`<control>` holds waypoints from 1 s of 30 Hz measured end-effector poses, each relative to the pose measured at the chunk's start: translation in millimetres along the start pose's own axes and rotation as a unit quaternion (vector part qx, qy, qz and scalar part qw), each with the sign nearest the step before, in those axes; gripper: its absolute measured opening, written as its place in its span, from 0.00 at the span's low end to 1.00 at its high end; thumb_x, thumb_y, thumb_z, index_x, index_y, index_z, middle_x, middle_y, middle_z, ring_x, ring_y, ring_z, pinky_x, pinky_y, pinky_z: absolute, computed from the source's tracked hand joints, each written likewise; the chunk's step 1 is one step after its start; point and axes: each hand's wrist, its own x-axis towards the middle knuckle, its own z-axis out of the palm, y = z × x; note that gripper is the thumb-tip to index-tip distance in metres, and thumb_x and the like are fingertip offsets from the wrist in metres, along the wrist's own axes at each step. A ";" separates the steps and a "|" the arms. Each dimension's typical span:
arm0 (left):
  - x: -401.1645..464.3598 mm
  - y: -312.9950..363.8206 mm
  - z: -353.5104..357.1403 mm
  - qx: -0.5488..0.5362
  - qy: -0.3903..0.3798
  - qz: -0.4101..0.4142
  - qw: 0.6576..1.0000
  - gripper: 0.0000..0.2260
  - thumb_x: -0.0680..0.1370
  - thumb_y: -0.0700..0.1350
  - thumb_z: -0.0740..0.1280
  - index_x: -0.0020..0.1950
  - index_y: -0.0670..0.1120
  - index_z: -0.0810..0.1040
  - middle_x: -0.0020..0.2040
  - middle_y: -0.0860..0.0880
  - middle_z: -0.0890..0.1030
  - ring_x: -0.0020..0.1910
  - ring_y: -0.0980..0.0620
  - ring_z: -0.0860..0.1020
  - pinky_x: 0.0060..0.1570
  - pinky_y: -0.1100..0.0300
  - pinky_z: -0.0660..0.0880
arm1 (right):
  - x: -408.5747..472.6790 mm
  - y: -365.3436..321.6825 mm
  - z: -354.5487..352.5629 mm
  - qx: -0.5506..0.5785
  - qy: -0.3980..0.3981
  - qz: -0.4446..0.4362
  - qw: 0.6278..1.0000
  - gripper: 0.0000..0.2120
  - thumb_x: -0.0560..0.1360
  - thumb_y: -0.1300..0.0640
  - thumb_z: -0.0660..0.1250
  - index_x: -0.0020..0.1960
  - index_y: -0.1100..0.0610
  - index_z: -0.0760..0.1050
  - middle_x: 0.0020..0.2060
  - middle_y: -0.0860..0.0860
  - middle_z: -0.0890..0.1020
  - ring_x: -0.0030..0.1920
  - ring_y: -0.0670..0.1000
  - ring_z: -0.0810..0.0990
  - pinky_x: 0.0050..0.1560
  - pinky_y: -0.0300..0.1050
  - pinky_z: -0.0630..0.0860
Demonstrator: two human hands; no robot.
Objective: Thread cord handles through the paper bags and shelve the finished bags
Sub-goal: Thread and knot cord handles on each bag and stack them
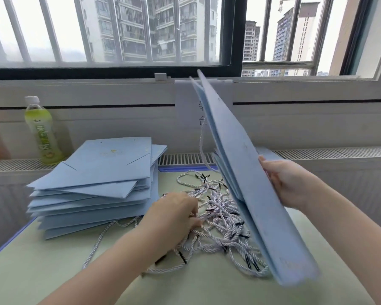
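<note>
My right hand (288, 183) grips a flat light-blue paper bag (246, 179) by its right edge and holds it tilted on edge above the table. A white cord handle (201, 150) hangs in a loop from the bag's upper part. Under and left of the bag lies a tangled heap of white twisted cords with black tips (220, 221). My left hand (176, 212) rests on the heap's left side, its fingers curled into the cords. A stack of flat blue bags (97, 183) lies on the table to the left.
A green drink bottle (42, 130) stands at the back left on the radiator ledge (185, 158). The pale green table top (53, 260) has a blue edge. A white paper sheet (185, 106) hangs on the wall below the window.
</note>
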 end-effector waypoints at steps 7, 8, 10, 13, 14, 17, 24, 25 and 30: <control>3.9 -8.6 4.4 -0.113 0.133 -0.058 0.983 0.05 0.80 0.43 0.60 0.45 0.44 0.72 0.41 0.48 0.77 0.42 0.49 0.75 0.43 0.55 0.73 | 5.3 -2.0 -30.9 -0.246 0.120 -0.032 0.961 0.18 0.81 0.55 0.58 0.41 0.64 0.79 0.34 0.58 0.83 0.30 0.55 0.80 0.40 0.47 0.76; 3.9 -7.8 2.8 -0.145 0.166 -0.065 0.973 0.05 0.80 0.43 0.60 0.45 0.45 0.72 0.40 0.48 0.78 0.41 0.48 0.76 0.42 0.53 0.74 | 8.5 -0.4 -33.2 -0.279 0.143 -0.032 0.949 0.19 0.81 0.54 0.58 0.42 0.66 0.78 0.36 0.60 0.82 0.33 0.56 0.79 0.41 0.48 0.75; 3.3 -5.5 -2.2 -0.230 0.239 -0.059 0.942 0.07 0.81 0.43 0.60 0.43 0.47 0.70 0.34 0.48 0.79 0.34 0.50 0.77 0.37 0.53 0.75 | 16.4 6.9 -38.4 -0.371 0.176 -0.027 0.911 0.20 0.81 0.54 0.57 0.44 0.70 0.76 0.37 0.59 0.78 0.36 0.55 0.76 0.40 0.46 0.70; 2.1 -2.8 -12.8 -0.351 0.335 -0.051 0.873 0.09 0.81 0.41 0.59 0.41 0.50 0.67 0.30 0.48 0.78 0.26 0.57 0.74 0.27 0.68 0.70 | 21.4 14.4 -37.7 -0.485 0.191 -0.010 0.853 0.16 0.81 0.58 0.55 0.35 0.61 0.66 0.33 0.56 0.69 0.32 0.51 0.67 0.31 0.43 0.59; 1.9 -2.7 -16.9 -0.382 0.359 -0.041 0.851 0.10 0.81 0.41 0.59 0.41 0.50 0.67 0.29 0.49 0.77 0.25 0.57 0.74 0.27 0.69 0.69 | 22.1 15.5 -35.1 -0.516 0.182 -0.004 0.837 0.17 0.81 0.59 0.54 0.33 0.59 0.62 0.32 0.55 0.67 0.31 0.51 0.65 0.30 0.43 0.59; 3.5 -5.9 -22.3 -0.435 0.391 -0.013 0.811 0.08 0.81 0.41 0.61 0.43 0.50 0.70 0.30 0.49 0.78 0.28 0.56 0.75 0.30 0.67 0.70 | 22.1 19.0 -24.7 -0.621 0.142 0.032 0.770 0.16 0.80 0.61 0.55 0.33 0.57 0.61 0.34 0.55 0.68 0.38 0.53 0.69 0.30 0.40 0.61; 2.3 -0.5 -16.0 -0.466 0.308 0.026 0.829 0.08 0.75 0.40 0.70 0.42 0.53 0.80 0.34 0.50 0.80 0.33 0.55 0.75 0.38 0.67 0.72 | -19.9 15.7 30.1 -0.469 0.014 -0.248 0.848 0.12 0.77 0.48 0.62 0.60 0.50 0.73 0.56 0.44 0.73 0.52 0.41 0.75 0.45 0.30 0.70; 2.5 0.5 -14.7 -0.469 0.300 0.030 0.830 0.09 0.74 0.39 0.70 0.41 0.54 0.81 0.35 0.50 0.81 0.34 0.56 0.75 0.38 0.67 0.72 | -27.3 16.4 41.6 -0.414 -0.066 -0.245 0.874 0.13 0.76 0.47 0.64 0.59 0.49 0.74 0.54 0.40 0.76 0.47 0.38 0.76 0.41 0.29 0.71; 0.7 4.5 -12.7 -0.452 0.274 0.052 0.847 0.10 0.73 0.38 0.71 0.42 0.55 0.81 0.37 0.50 0.82 0.36 0.57 0.78 0.40 0.64 0.74 | -35.4 32.0 62.1 -0.286 -0.172 -0.233 0.913 0.07 0.79 0.63 0.60 0.45 0.63 0.75 0.32 0.49 0.79 0.28 0.45 0.74 0.30 0.36 0.68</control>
